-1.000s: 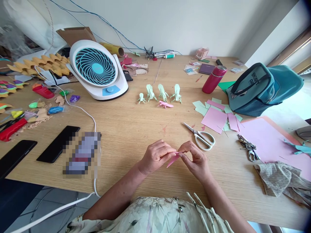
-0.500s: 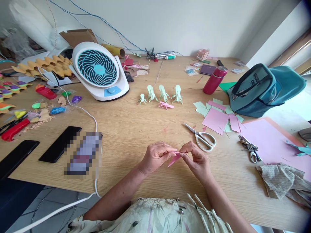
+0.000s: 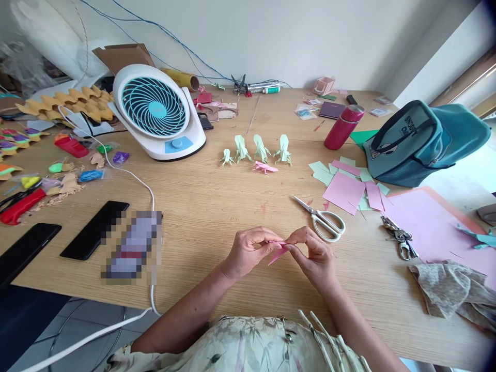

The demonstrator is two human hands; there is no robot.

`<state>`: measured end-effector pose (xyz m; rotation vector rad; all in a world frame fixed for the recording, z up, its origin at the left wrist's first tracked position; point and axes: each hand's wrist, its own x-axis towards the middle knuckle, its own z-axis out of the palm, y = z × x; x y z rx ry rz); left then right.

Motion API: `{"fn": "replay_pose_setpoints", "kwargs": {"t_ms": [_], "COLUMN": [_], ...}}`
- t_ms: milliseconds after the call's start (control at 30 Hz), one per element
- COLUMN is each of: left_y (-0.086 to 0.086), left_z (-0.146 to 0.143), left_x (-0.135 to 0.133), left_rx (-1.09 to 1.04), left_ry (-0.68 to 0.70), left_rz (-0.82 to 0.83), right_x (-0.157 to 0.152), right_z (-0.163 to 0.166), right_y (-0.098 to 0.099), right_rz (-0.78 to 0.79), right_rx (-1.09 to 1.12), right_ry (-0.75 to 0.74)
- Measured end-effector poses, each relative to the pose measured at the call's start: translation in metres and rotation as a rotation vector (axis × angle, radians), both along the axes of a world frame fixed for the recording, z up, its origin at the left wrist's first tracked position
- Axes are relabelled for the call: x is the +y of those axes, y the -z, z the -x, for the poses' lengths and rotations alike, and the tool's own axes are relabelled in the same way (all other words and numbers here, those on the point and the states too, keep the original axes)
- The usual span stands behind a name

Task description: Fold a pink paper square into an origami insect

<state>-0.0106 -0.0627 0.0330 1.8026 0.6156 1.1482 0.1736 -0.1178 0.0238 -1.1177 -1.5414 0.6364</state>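
Note:
Between my two hands is a small piece of folded pink paper [image 3: 277, 253], a pointed flap of it hanging down. My left hand [image 3: 248, 251] pinches its left side between thumb and fingers. On the other side, my right hand [image 3: 314, 257] grips the paper's right end with thumb and forefinger; the fingertips hide much of the paper. White-handled scissors [image 3: 327, 225] lie just beyond my right hand, blades pointing away to the left. Farther back, several pale green folded-paper figures [image 3: 261, 148] stand in a row, with a pink folded-paper figure [image 3: 265, 167] in front of them.
Cut pink and green paper pieces [image 3: 343, 192] lie at the right, near a red bottle [image 3: 343, 127] and a teal bag [image 3: 406, 144]. Keys [image 3: 401, 237] rest on a large pink sheet [image 3: 430, 222]. At the left are a white fan [image 3: 178, 146], a cable [image 3: 134, 178] and phones [image 3: 95, 230].
Hardly anything differs. Both hands keep their pinch on the pink paper in nearly the same place, and the view has shifted very slightly.

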Motion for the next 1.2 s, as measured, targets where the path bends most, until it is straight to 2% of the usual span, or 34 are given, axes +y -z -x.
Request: {"fn": "replay_pose_setpoints", "kwargs": {"t_ms": [367,833,1067,1200], "left_y": [0.0012,0.001,-0.0011,-0.0046], "left_z": [-0.0019,-0.0061,-0.0048,-0.0032], "left_x": [-0.001,-0.0087,-0.0077,-0.0057], "left_rx": [0.012,0.082,0.059,0.057], "left_ry": [0.0,-0.103,-0.068,-0.084], "left_rz": [-0.004,-0.164,0.046,0.084], "right_x": [-0.0009,-0.0023,-0.0014,-0.0008], "right_z": [0.0027,0.0083,0.0066,0.0056], "right_y": [-0.002,-0.0039,-0.0061,-0.0066], "right_rz": [-0.005,-0.055,-0.058,-0.045], "right_rx": [-0.025,-0.107,-0.089,-0.066], "right_ry": [-0.008,-0.001,0.022,0.035]}}
